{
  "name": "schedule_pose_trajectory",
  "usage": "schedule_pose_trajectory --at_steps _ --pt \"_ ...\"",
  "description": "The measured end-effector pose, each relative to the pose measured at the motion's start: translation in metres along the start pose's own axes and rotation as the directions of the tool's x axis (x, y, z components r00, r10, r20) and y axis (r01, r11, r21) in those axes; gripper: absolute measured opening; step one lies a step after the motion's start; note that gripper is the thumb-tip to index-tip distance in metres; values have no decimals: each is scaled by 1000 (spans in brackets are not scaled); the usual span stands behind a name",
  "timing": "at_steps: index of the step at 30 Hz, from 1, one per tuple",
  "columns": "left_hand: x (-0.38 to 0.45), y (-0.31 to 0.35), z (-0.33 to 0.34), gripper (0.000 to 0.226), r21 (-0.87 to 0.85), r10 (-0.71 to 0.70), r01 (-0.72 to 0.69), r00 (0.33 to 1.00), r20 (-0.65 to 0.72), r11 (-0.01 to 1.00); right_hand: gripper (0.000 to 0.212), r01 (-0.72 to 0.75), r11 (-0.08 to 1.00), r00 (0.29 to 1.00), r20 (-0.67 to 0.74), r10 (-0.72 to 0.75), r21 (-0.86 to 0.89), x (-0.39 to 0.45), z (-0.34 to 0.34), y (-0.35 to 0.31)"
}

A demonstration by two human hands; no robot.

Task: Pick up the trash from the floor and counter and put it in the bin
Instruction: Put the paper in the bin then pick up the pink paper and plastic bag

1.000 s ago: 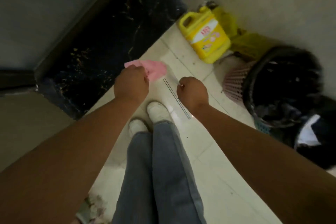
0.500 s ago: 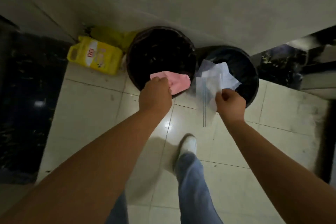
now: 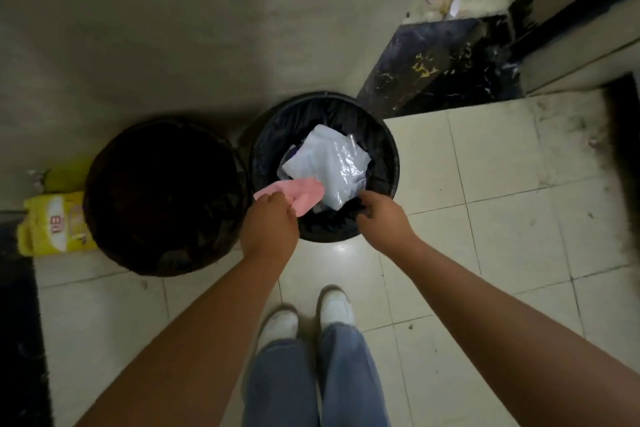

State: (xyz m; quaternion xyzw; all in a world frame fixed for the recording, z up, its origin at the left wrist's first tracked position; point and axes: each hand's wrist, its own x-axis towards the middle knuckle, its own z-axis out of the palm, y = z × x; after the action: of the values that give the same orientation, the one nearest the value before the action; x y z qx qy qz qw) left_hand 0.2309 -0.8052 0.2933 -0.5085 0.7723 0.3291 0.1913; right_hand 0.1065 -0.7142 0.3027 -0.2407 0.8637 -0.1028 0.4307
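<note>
A black bin (image 3: 390,152) with a dark liner stands on the tiled floor against the wall. A crumpled clear and white plastic bag (image 3: 332,163) lies inside it. My left hand (image 3: 268,225) is closed on a pink piece of trash (image 3: 306,196), which it holds over the bin's near left rim. At the near right rim is my right hand (image 3: 382,222), fingers curled, with the fingertips right at the bag's lower corner. Whether it still grips the bag is not visible.
A second, larger dark bin (image 3: 100,163) stands to the left, touching the first. A yellow detergent jug (image 3: 55,224) lies beyond it by the wall. A black marble cabinet base (image 3: 443,62) rises at the right. My white shoes (image 3: 336,305) stand just before the bins.
I have stepped up to the right-hand bin. The plastic bag went from my raised right hand down into the bin, and my left hand brought the pink piece over its rim.
</note>
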Motion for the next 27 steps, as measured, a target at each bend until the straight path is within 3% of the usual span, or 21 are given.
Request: schedule_pose_trajectory --at_steps 3,8,10,14,18,21,27 --pt "15 17 5 31 -9 30 -29 999 40 1000 32 42 998 998 -54 -45 -50 -12 -20 14" --pt "0 36 -12 35 188 154 -180 977 147 966 40 60 954 990 -101 -94 -294 -35 -53 25" --pt "-10 50 -35 40 304 261 -298 953 155 905 44 43 944 988 -124 -88 -327 -49 -69 18" --pt "-33 110 -95 48 565 499 -469 859 114 679 52 -3 948 965 -250 -81 -317 -88 -116 0" --pt "-92 202 -149 49 603 680 -593 724 111 533 52 -95 973 879 -476 -17 -209 -149 -191 -4" --pt "-152 274 -176 51 623 827 -670 558 65 403 52 -152 982 774 -631 46 -115 -211 -253 8" --pt "-295 407 -167 52 629 951 -772 254 175 91 51 -297 951 503 -831 236 90 -359 -350 81"
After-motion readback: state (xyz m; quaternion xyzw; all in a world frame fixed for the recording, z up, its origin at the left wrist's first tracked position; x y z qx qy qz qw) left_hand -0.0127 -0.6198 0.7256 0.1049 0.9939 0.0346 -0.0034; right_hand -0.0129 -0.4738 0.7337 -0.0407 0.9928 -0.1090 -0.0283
